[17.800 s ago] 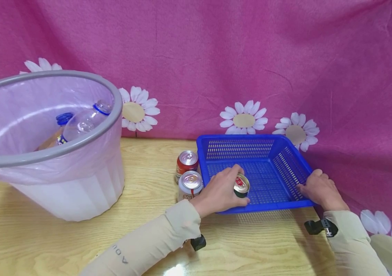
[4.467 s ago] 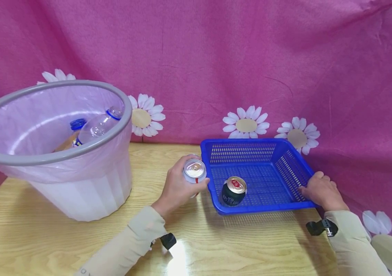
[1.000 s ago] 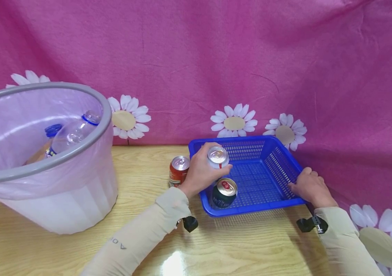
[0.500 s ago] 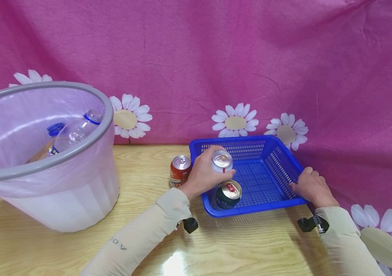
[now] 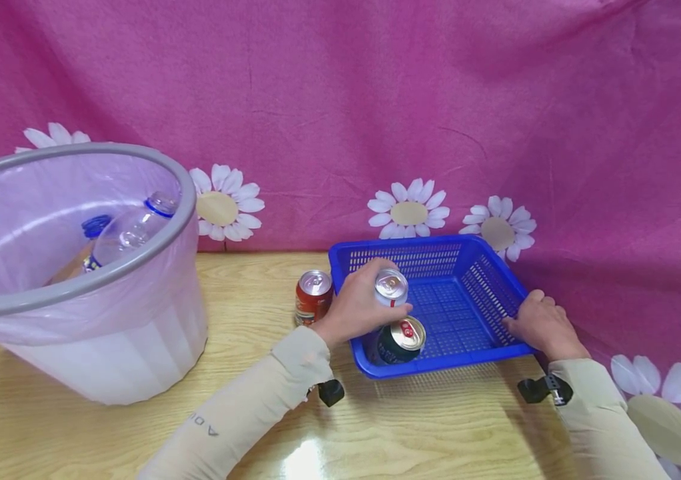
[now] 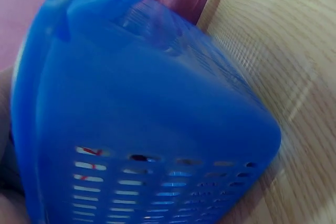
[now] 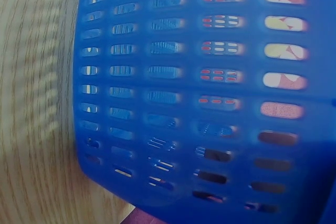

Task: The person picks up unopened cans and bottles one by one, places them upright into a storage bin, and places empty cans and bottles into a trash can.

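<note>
My left hand [image 5: 357,308] grips a white can [image 5: 391,288] with a silver top, held inside the blue basket [image 5: 472,260] just behind a dark green can [image 5: 399,339] that stands at the basket's front left corner. A red can [image 5: 313,295] stands on the wooden table [image 5: 256,287] just outside the basket's left wall. My right hand [image 5: 543,325] rests on the basket's right rim, fingers over the edge. The left wrist view is filled by the blue basket wall [image 6: 147,129]; the right wrist view likewise shows perforated blue basket wall [image 7: 199,87].
A large white bin [image 5: 106,347] with a grey rim and a lilac liner stands at the left, with plastic bottles [image 5: 130,230] inside. A pink cloth with paper daisies [image 5: 408,212] hangs behind the table.
My left hand has carried the white can from the table over the basket's left wall and lowered it behind the dark green can. The right hand stays on the rim.
</note>
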A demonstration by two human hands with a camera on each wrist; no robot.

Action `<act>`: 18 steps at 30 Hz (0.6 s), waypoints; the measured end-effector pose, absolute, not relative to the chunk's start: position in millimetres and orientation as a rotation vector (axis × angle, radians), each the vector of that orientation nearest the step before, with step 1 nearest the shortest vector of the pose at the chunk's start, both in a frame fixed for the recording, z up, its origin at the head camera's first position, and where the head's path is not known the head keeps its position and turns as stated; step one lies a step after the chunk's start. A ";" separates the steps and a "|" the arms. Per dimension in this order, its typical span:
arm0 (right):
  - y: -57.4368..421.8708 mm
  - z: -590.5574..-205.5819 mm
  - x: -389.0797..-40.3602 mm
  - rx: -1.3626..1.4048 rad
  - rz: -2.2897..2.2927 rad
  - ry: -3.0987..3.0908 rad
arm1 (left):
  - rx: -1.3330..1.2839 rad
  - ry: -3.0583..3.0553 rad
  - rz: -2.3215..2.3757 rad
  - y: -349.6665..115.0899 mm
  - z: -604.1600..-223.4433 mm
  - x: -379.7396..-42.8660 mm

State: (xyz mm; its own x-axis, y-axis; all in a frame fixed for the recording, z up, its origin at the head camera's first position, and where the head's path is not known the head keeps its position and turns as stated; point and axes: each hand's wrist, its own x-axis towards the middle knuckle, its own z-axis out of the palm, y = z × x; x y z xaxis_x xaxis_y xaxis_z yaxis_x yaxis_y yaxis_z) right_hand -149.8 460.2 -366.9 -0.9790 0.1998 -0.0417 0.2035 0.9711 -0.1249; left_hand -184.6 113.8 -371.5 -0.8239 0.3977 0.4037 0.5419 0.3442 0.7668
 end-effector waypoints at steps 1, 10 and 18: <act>460.4 -366.4 -149.8 0.318 -0.202 3.090 | -0.858 -2.465 -1.475 113.9 -370.9 -184.2; 461.6 -366.1 -149.6 0.332 -0.216 3.079 | -0.752 -2.528 -1.459 112.5 -369.1 -182.8; 460.8 -367.7 -149.8 0.334 -0.215 3.079 | -0.705 -2.551 -1.415 110.9 -370.7 -183.7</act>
